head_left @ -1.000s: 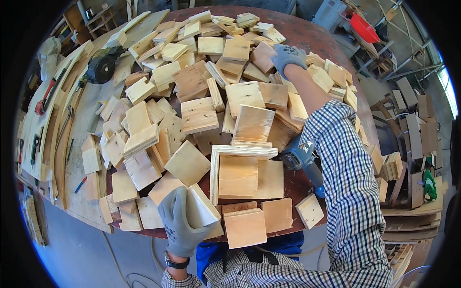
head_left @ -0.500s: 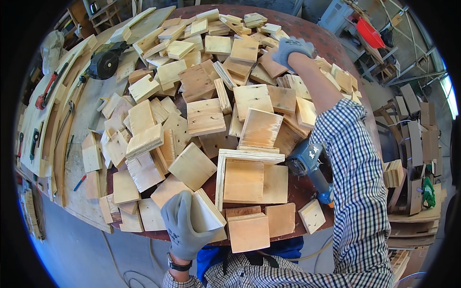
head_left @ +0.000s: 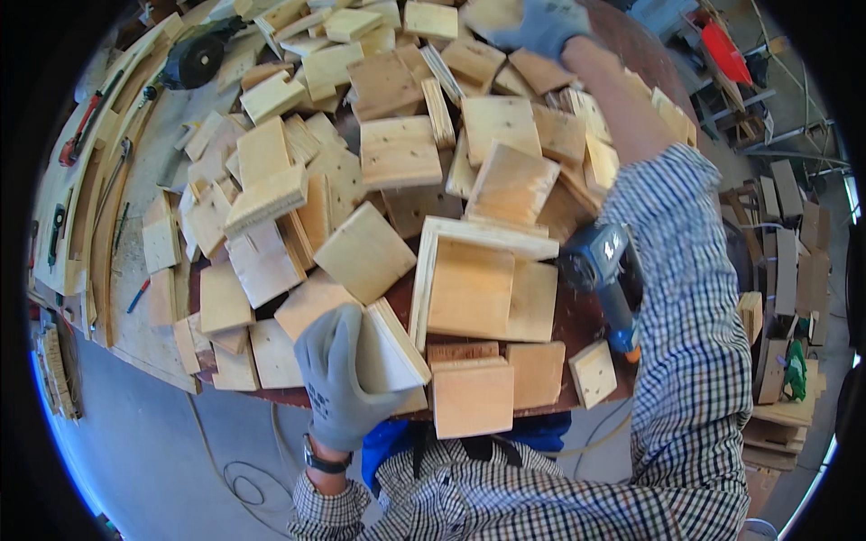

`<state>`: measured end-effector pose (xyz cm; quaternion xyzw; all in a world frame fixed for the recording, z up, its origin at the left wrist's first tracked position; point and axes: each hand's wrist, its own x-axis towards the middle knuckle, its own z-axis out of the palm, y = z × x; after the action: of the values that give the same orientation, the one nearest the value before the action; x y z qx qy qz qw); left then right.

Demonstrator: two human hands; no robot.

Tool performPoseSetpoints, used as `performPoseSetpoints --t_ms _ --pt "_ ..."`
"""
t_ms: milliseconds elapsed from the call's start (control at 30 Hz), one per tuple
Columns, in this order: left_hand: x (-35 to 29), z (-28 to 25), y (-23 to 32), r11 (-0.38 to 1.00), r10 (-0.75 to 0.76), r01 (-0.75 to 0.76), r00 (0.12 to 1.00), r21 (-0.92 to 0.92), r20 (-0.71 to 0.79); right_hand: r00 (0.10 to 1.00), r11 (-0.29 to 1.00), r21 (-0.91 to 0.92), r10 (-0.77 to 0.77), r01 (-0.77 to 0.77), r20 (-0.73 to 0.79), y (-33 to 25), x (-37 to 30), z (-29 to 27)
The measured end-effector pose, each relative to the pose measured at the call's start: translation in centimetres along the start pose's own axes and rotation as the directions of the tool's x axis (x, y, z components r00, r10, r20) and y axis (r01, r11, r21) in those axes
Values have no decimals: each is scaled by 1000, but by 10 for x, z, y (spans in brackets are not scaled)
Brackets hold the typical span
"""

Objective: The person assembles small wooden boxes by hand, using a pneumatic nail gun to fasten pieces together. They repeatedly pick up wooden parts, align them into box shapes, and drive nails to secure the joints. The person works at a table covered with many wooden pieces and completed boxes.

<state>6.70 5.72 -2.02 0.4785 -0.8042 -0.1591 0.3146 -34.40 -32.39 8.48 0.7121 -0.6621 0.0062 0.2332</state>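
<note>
My left hand (head_left: 343,374), in a grey glove, is closed around a small stack of plywood blocks (head_left: 397,343) at the table's near edge. To its right, two strips joined into an L-shaped corner (head_left: 483,234) border flat square blocks (head_left: 469,293). My right hand (head_left: 546,25), also gloved, reaches to the far side of the pile. Beside its fingers is a pale, blurred wooden block (head_left: 492,14); motion smears the fingers, so I cannot tell whether they grip it. A blue nail gun or similar power tool (head_left: 600,261) lies under my right forearm.
A big heap of loose square blocks (head_left: 401,149) covers the reddish table (head_left: 577,316). On the left, a wooden board (head_left: 149,216) bears a black round-housed tool (head_left: 197,59), red-handled pliers-like tool (head_left: 81,135) and long strips. Wood offcuts (head_left: 785,270) stand at right; cables cross the floor.
My right hand has moved farther away, to the far side of the heap. My left hand keeps its hold on the blocks. The whole view has shifted, with the table appearing higher.
</note>
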Motion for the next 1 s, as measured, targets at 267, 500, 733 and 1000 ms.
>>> performPoseSetpoints --t_ms 267,500,733,1000 --pt "-9 -3 -7 998 -35 36 999 60 -28 937 756 567 -180 327 -301 -83 -248 -192" --pt "1 4 -4 999 -14 15 1000 29 -25 958 816 506 -268 280 -98 -123 -336 -143" --pt "-2 4 -5 999 -27 29 999 41 -30 933 883 301 -353 359 -76 -128 -338 -144" --pt "-2 6 -5 998 -14 16 1000 61 -28 957 903 318 -278 289 -82 -134 -359 -128"
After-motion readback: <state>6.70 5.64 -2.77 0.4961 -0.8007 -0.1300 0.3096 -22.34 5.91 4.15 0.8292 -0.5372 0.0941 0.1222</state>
